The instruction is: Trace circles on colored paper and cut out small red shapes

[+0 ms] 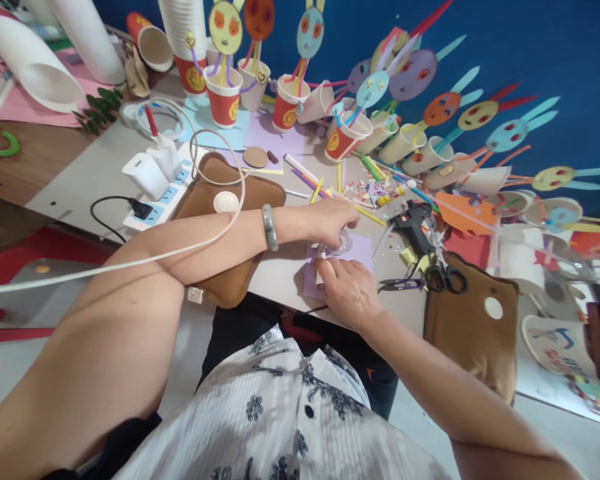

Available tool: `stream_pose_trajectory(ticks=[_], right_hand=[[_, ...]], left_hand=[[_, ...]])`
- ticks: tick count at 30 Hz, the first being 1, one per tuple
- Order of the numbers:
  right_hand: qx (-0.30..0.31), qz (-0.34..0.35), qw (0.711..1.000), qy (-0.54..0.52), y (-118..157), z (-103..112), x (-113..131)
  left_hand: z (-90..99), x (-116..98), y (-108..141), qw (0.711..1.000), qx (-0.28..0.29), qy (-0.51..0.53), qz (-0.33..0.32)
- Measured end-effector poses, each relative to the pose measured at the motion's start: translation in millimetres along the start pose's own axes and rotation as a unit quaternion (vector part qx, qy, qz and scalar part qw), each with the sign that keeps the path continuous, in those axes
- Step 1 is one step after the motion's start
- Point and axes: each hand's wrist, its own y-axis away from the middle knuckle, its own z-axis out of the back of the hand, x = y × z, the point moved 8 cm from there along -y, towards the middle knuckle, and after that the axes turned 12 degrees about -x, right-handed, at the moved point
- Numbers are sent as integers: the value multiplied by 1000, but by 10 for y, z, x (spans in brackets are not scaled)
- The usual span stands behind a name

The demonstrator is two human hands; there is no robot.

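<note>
Holding step: my right hand (351, 291) clamps small pale piece (321, 279) over purple paper (364, 251); left hand (329, 220) grip, can't tell; next needs steady paper

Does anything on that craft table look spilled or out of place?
Scraps of cut paper lie scattered beside the glue gun, rather messy. One paper cup lies on its side near an upright cup stack. No liquid spill shows.
</note>
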Motion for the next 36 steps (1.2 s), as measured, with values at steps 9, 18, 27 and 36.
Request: stream_pose_trajectory(ticks=[9, 18, 27, 36], right_hand=[[-15, -1, 1000, -20, 52, 69, 8], [-18, 16, 999, -43, 182, 129, -27], [-42, 38, 996, -65, 289, 182, -81], [-27, 49, 991, -122, 404, 185, -185]], left_hand=[[-30, 21, 8, 1000, -2, 8, -11], [-1, 4, 19, 1000, 14, 3, 5], [84, -101, 45, 999, 40, -15, 19], [43, -56, 35, 999, 37, -16, 18]])
